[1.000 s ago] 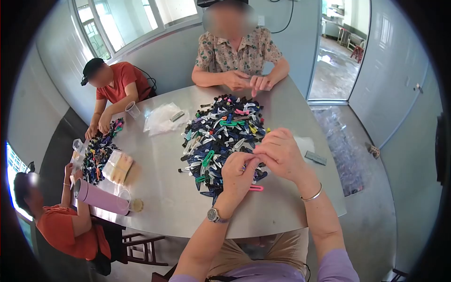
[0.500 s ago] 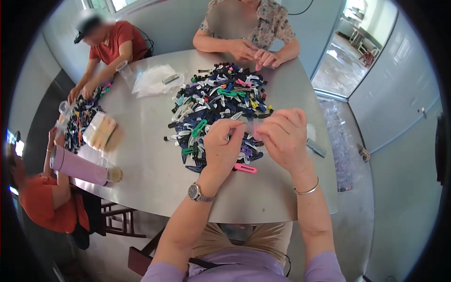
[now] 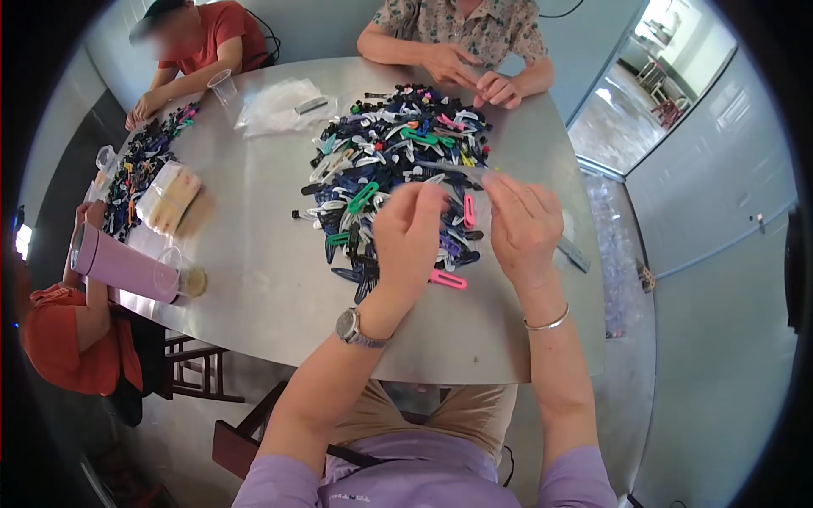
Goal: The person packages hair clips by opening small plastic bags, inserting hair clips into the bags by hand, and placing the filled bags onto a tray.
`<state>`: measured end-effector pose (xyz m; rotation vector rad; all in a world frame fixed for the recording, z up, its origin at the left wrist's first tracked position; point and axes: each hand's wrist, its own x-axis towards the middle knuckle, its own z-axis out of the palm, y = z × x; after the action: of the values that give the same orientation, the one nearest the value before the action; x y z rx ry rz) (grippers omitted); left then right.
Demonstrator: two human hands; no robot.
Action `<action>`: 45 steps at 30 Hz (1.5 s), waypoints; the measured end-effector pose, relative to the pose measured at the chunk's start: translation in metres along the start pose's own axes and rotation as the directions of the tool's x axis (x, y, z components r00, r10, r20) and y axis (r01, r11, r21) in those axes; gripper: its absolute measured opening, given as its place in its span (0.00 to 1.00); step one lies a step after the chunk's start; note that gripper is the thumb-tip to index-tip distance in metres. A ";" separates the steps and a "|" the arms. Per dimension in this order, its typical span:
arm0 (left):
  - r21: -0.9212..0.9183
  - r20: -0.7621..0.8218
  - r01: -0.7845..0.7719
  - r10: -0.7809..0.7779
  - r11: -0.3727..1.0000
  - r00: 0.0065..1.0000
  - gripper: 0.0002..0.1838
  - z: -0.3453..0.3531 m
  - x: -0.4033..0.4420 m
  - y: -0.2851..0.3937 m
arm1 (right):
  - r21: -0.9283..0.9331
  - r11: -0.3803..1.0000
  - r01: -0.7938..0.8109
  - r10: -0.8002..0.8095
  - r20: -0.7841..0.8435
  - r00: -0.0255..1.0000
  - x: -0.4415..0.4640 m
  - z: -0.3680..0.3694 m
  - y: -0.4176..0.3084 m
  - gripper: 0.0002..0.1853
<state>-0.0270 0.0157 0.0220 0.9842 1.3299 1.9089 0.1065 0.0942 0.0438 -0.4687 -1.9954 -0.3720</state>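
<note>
Metal table [image 3: 262, 237], hair clips [image 3: 373, 157] below left hand [image 3: 406, 241], beside right hand [image 3: 525, 224]

The person wears a light purple shirt [image 3: 423, 468], whose short sleeves [image 3: 275, 481] have the same colour and end above the elbows. On its front there are small pale letters [image 3: 350, 497], which are difficult to read. The trousers [image 3: 362, 416] are beige. A black strap [image 3: 352, 456] lies across the left side of the waist. The left wrist has a watch [image 3: 345, 324] with a round, dark dial; the right wrist has a thin, silver-coloured bangle [image 3: 549, 324]. Near the right hip, a thin black cable [image 3: 510, 464] is visible.
</note>
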 end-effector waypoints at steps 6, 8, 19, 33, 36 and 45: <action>-0.660 0.388 0.427 -0.206 0.618 0.898 0.40 0.000 0.012 0.004 | 0.176 0.984 0.036 -0.068 0.182 0.981 -0.005 0.011 -0.025 0.13; -0.746 0.283 0.449 -0.376 0.492 0.882 0.38 -0.009 0.015 0.009 | 0.226 0.973 0.042 -0.096 0.233 0.968 -0.011 0.017 -0.041 0.14; -0.850 0.249 0.347 -0.280 0.396 0.927 0.20 -0.021 0.028 -0.009 | 0.168 0.985 0.036 -0.099 0.382 0.919 -0.012 0.019 -0.059 0.17; -0.920 0.256 0.358 -0.449 0.158 0.856 0.12 -0.038 0.038 -0.020 | 0.497 0.752 -0.433 0.133 0.529 0.838 -0.002 0.001 -0.021 0.18; -0.933 0.264 0.340 -0.426 0.113 0.866 0.13 -0.039 0.039 -0.014 | 0.284 0.661 -0.694 0.498 0.526 0.689 0.005 0.021 0.036 0.20; -0.927 0.302 0.365 -0.401 0.089 0.865 0.12 -0.039 0.038 -0.014 | -0.159 0.921 -0.355 0.351 0.731 0.586 -0.015 0.079 0.075 0.14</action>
<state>-0.0794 0.0320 0.0089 -0.1266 0.0507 1.7619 0.0869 0.1937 -0.0001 -1.1512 -2.6121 0.1274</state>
